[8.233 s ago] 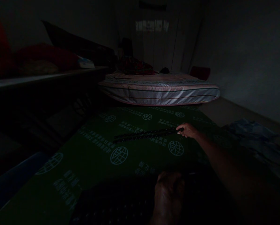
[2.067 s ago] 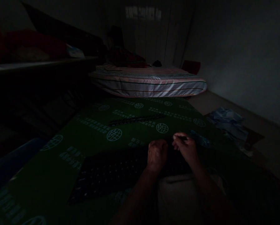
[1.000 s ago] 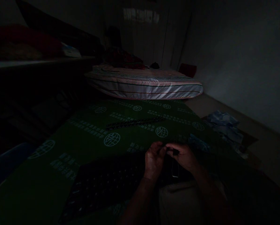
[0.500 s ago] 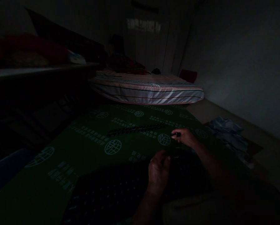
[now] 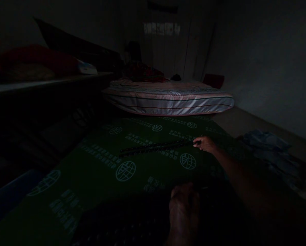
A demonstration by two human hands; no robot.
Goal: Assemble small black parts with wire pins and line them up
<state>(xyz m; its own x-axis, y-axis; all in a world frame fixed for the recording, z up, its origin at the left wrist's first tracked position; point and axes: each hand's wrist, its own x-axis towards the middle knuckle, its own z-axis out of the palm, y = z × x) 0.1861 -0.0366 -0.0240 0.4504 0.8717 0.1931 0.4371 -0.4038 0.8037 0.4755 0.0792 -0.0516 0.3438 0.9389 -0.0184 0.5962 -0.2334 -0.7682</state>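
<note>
My right hand is closed in a pinch at the right end of some long black strips with small light spots. A small black piece sits between its fingertips; whether it joins the strips cannot be told. My left hand is lower and closer to me, fingers curled down at the edge of a black spotted panel or sheet. What those fingers hold is lost in the dark. The strips lie on a green surface printed with white globe marks and writing.
Beyond the green surface stands a mattress with a striped cover. A shelf or table with red cloth runs along the left. Crumpled pale blue cloth lies on the floor at right, by the wall. The room is very dark.
My right hand has moved with the small black piece to the right end of the strips. My left hand has come lower and closer to me. The view has shifted slightly.
</note>
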